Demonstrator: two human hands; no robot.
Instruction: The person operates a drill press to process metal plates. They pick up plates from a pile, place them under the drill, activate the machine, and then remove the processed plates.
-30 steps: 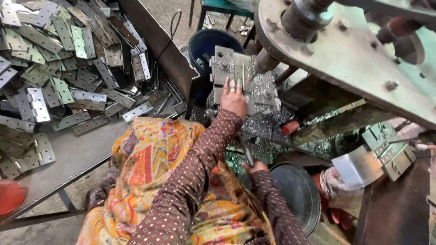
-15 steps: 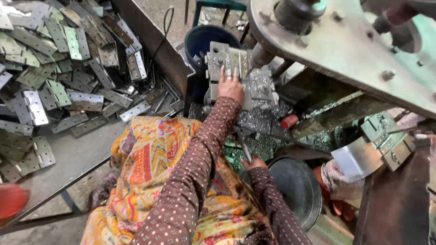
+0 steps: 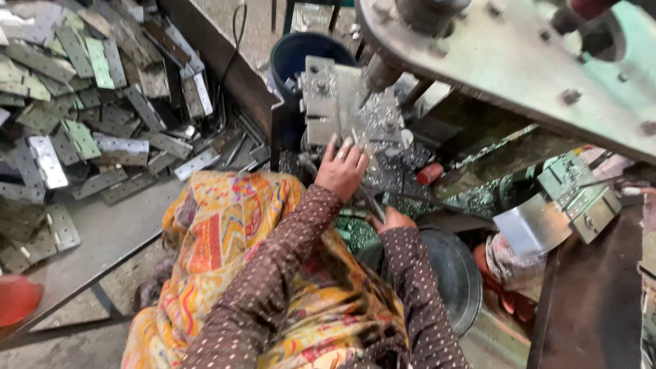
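Note:
My left hand (image 3: 342,167) reaches forward to a grey steel die block (image 3: 326,102) under the press, and its fingertips rest on a small flat metal plate (image 3: 360,142) at the block's near edge. My right hand (image 3: 391,220) sits lower and closer to me, curled around a thin dark rod (image 3: 370,202) that slants up toward the block. Both sleeves are brown with white dots. A yellow and orange patterned cloth (image 3: 225,239) covers my lap.
A large pile of perforated metal plates (image 3: 82,116) lies on the floor at left. A blue bucket (image 3: 301,58) stands behind the block. The grey-green press frame (image 3: 519,61) hangs overhead at right. A round dark pan (image 3: 454,280) and shiny metal scraps (image 3: 471,201) lie at right.
My left hand has drawn back a little from the die block toward me. My right hand stays in about the same place. The view has shifted slightly.

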